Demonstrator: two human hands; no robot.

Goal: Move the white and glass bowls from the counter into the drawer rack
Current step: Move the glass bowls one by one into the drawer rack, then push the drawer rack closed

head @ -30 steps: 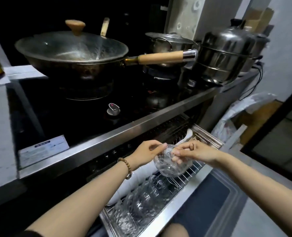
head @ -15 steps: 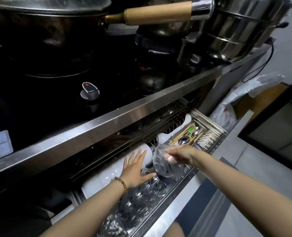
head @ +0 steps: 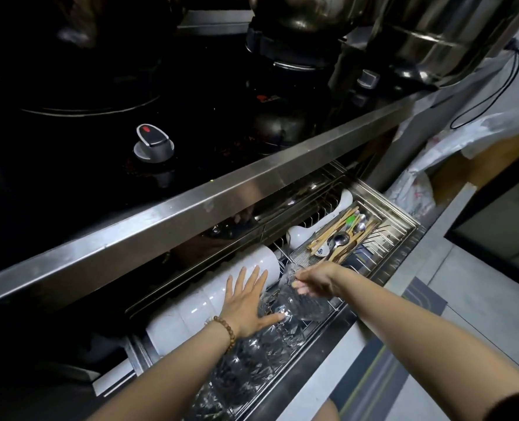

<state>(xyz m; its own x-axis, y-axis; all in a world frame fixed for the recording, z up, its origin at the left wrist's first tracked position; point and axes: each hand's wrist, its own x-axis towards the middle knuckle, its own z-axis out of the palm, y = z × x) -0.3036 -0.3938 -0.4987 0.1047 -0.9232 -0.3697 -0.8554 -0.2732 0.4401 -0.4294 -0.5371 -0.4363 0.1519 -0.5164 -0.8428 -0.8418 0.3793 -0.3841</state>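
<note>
The right hand (head: 314, 282) pinches the rim of a clear faceted glass bowl (head: 300, 302), tilting it on edge at the end of the row of glass bowls (head: 246, 369) in the steel wire drawer rack (head: 383, 235); the left hand (head: 247, 302), fingers spread flat and gripping nothing, presses the stacked white ceramic bowls (head: 197, 305) and the row, probably steadying them so that the newcomer nests without toppling.

White bowls (head: 218, 296), clear faceted glass bowls (head: 246, 369), silver drawer rack (head: 404, 235), brown beaded bracelet (head: 226, 328).
</note>
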